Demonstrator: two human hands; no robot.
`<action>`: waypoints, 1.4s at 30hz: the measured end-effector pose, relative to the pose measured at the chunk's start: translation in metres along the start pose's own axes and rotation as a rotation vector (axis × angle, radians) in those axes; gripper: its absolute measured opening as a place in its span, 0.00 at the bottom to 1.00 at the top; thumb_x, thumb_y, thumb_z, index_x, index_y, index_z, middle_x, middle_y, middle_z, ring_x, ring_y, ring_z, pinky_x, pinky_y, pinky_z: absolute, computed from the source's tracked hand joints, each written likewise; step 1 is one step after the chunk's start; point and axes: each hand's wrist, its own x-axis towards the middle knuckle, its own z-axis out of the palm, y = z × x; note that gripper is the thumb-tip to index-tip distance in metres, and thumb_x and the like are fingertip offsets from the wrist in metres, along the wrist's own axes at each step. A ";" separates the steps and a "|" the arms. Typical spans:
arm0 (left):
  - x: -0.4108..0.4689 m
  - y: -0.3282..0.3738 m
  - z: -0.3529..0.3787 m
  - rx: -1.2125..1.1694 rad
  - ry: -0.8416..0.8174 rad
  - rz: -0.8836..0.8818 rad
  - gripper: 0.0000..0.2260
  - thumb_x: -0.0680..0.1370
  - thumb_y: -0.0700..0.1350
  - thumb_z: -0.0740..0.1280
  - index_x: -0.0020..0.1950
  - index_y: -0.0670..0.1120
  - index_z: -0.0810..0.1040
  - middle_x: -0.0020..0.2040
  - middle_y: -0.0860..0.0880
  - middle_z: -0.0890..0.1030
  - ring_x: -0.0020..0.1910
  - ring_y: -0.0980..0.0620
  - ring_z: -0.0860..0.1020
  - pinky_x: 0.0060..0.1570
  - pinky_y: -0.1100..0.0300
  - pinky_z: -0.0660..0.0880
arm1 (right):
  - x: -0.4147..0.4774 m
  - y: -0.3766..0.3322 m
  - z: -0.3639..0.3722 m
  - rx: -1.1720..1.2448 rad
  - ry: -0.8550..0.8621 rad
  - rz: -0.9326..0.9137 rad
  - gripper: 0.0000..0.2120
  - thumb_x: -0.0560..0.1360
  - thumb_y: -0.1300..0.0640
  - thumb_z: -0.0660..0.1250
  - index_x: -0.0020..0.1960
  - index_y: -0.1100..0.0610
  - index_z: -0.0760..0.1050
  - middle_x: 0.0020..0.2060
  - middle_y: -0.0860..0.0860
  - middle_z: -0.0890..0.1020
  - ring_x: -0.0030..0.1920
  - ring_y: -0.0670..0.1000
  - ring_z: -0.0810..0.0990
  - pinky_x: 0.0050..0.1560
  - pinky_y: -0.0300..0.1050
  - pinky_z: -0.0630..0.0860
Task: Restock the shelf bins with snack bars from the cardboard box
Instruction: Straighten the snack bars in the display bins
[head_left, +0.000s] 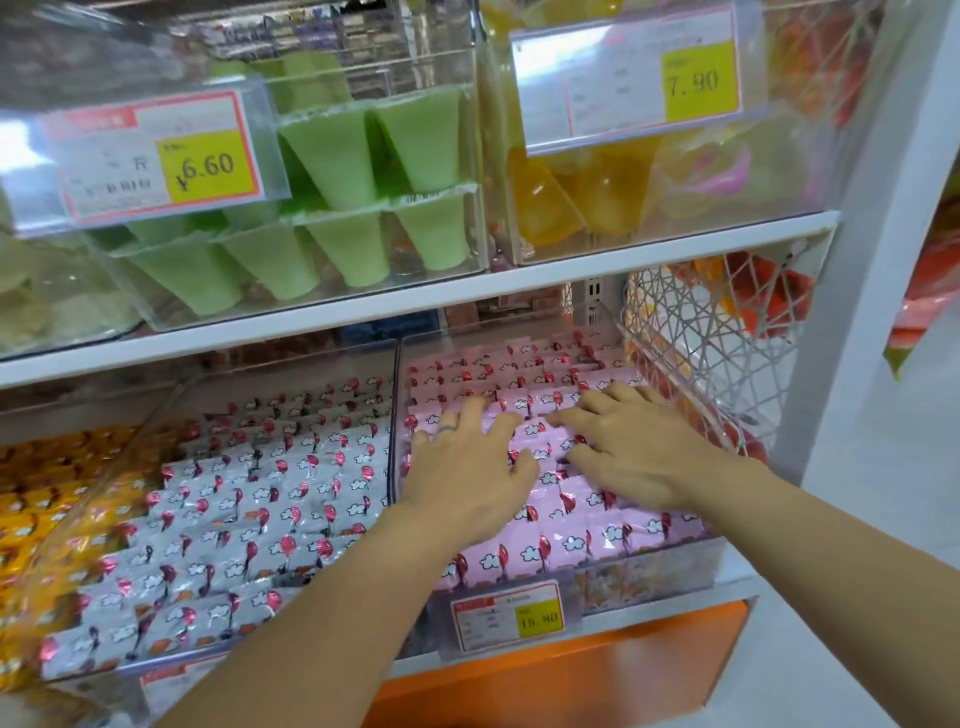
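Pressing down with left hand (467, 462) and right hand (636, 457), fingers spread flat, gripping nothing, on pink snack bars (545, 553) filling the right bin (652, 574). No cardboard box in sight. Could shove near packets over the low front wall. Little headroom under shelf (363, 312); wire basket (696, 332) close right.

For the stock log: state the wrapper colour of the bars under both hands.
Pink bars, white cloud print; head view.

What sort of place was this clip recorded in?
Probably a shop's snack aisle: clear shelf bins packed with wrapped snack bars, yellow price tags on the bin fronts, white shelving.
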 end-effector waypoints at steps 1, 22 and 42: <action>-0.002 0.000 -0.001 0.005 -0.012 0.005 0.21 0.81 0.57 0.49 0.75 0.57 0.57 0.76 0.51 0.53 0.73 0.45 0.57 0.70 0.44 0.56 | -0.002 0.000 0.000 -0.002 -0.010 -0.007 0.42 0.64 0.36 0.32 0.74 0.45 0.59 0.66 0.47 0.69 0.62 0.50 0.63 0.67 0.52 0.58; 0.036 -0.004 0.000 0.070 -0.087 -0.019 0.25 0.81 0.61 0.47 0.77 0.56 0.53 0.78 0.53 0.51 0.75 0.43 0.54 0.72 0.42 0.54 | 0.035 0.005 -0.001 0.072 -0.014 0.040 0.28 0.76 0.41 0.43 0.68 0.47 0.69 0.70 0.49 0.69 0.67 0.55 0.64 0.68 0.55 0.62; 0.084 -0.015 -0.007 0.025 -0.174 -0.151 0.30 0.77 0.67 0.47 0.77 0.59 0.48 0.79 0.49 0.48 0.76 0.40 0.52 0.71 0.41 0.55 | 0.079 0.010 -0.004 0.097 -0.044 0.132 0.25 0.79 0.45 0.48 0.76 0.43 0.52 0.77 0.48 0.53 0.76 0.55 0.49 0.73 0.60 0.48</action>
